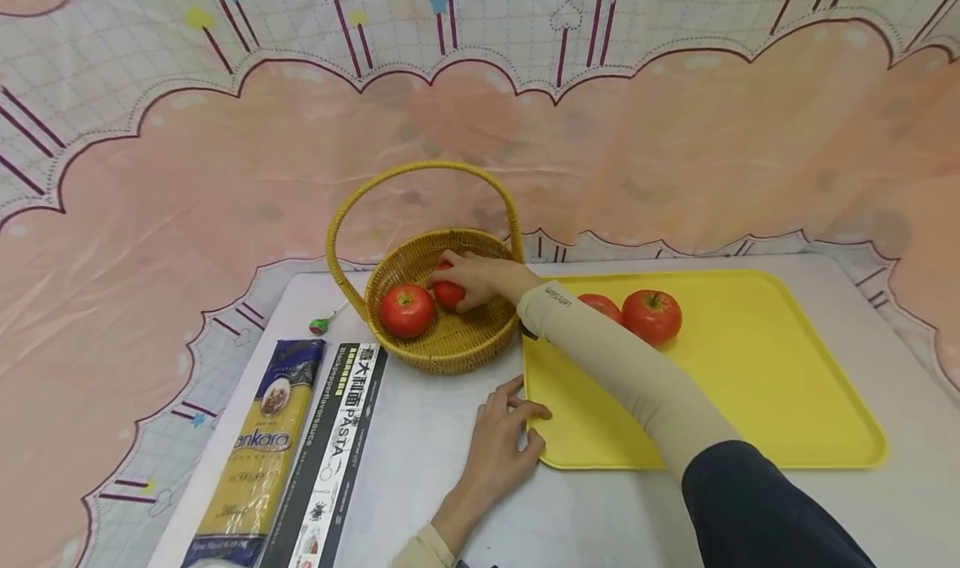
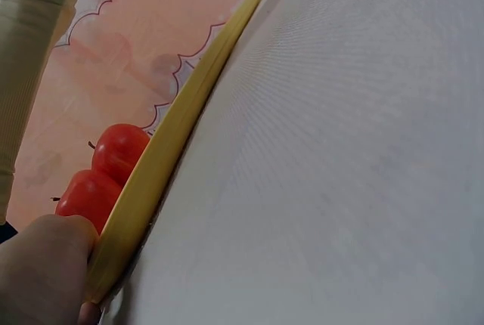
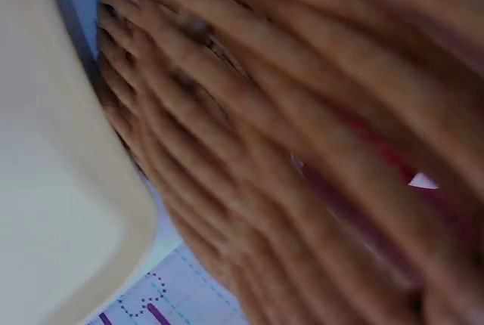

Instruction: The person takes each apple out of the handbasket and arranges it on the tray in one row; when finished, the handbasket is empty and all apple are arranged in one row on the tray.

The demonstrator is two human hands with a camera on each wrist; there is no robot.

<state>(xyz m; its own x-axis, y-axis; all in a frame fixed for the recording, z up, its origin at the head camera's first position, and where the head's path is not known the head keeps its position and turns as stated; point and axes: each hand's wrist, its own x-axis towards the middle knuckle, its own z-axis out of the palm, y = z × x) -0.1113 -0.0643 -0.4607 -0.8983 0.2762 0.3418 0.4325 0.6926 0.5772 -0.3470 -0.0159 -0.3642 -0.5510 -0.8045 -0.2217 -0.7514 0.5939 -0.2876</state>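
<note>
Currently | right hand (image 1: 480, 279): grip clasping tomato (image 1: 447, 294) inside wicker basket (image 1: 448, 360) | left hand (image 1: 501, 441): grip holding yellow tray (image 1: 765, 376) by its edge

Ankara packet (image 1: 258, 451) beside PASTA box (image 1: 324, 459); green lollipop (image 1: 318, 326) nearby.

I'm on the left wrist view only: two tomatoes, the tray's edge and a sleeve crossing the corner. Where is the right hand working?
Observer: The right hand is inside the wicker basket, its fingers curled over a tomato.
Operator: Is that the only fruit in there?
Observer: No, a second tomato sits to the left of the one under the fingers.
Operator: Any packets out of my sight?
Observer: Yes, two long ones lie side by side, left of the basket and nearer the person: a gold-and-blue ankara pack, with a black-and-white PASTA pack on its right.
</note>
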